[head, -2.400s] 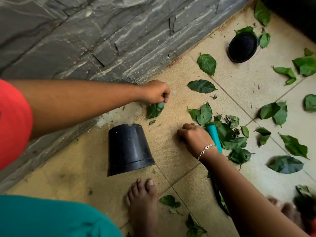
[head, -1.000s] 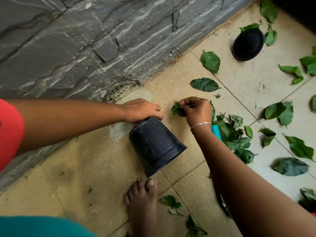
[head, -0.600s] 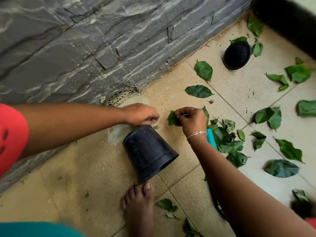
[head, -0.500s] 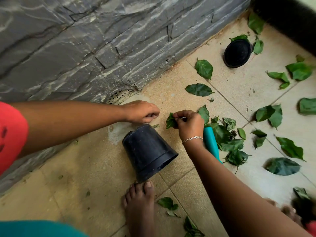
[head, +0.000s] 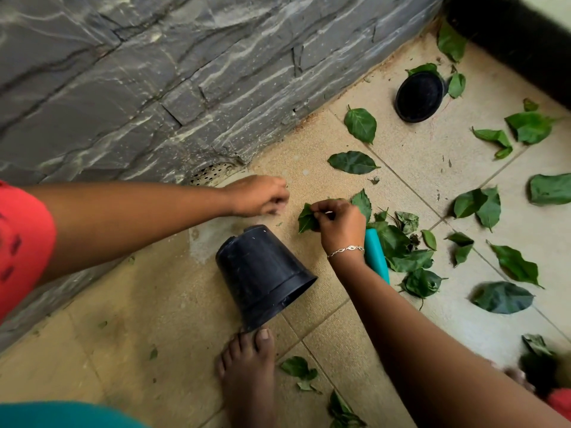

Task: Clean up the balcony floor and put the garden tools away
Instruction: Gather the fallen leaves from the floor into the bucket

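A beige tiled floor (head: 148,310) meets a rough grey stone wall (head: 185,72). There are two pots: a tipped black plastic pot (head: 262,273) touching a bare foot (head: 247,375), and a second black plastic pot (head: 418,95) farther along the wall. One teal tool handle (head: 375,256) lies among well over a dozen scattered green leaves (head: 353,162). The right hand (head: 340,225) pinches a single green leaf (head: 306,219). The left hand (head: 259,196) is curled and blurred, so I cannot tell whether it holds anything.

Single head-worn camera, wide-angle, aimed forward and steeply down.
It hangs close over the tiled floor (head: 417,149), with the stone wall (head: 185,72) across the upper left, the left hand (head: 258,196) and right hand (head: 340,225) near mid-frame, and a bare foot (head: 247,375) at the bottom edge.
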